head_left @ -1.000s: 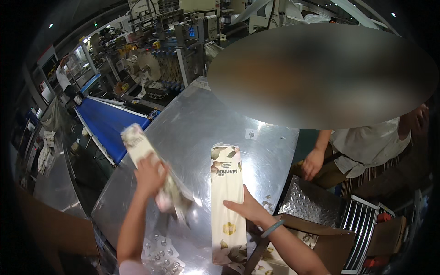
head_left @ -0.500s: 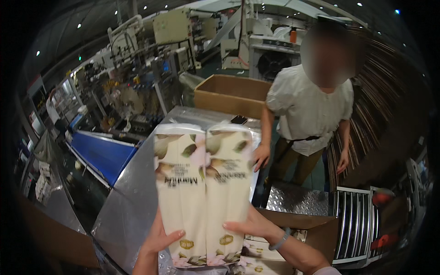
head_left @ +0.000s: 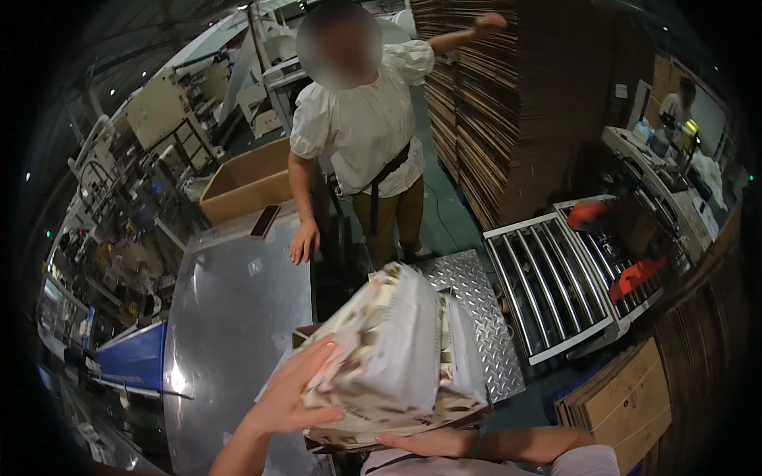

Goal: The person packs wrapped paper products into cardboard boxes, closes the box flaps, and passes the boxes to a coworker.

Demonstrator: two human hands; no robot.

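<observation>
Plastic-wrapped tissue packs (head_left: 397,341), white with a flower print, stand tilted between my two hands over an open carton. My left hand (head_left: 298,397) grips their left side, thumb toward me and fingers over the top. At the near lower edge, my right hand (head_left: 429,441) presses against the packs, its fingers partly hidden. More of the printed packs (head_left: 464,357) show just to the right, within the carton. Only bits of the brown carton (head_left: 302,337) are visible around the packs.
A metal table (head_left: 238,309) lies to the left, with a dark phone (head_left: 266,220) on it. A co-worker (head_left: 361,135) stands opposite, one hand on that table. Right are a diamond-plate platform (head_left: 484,325), a roller conveyor (head_left: 548,278) and flat cardboard (head_left: 631,404). An open carton (head_left: 246,182) stands behind.
The packs have come down from upright in front of me to the carton, now tilted. My view has turned right. The co-worker has raised one arm toward the stacked cardboard.
</observation>
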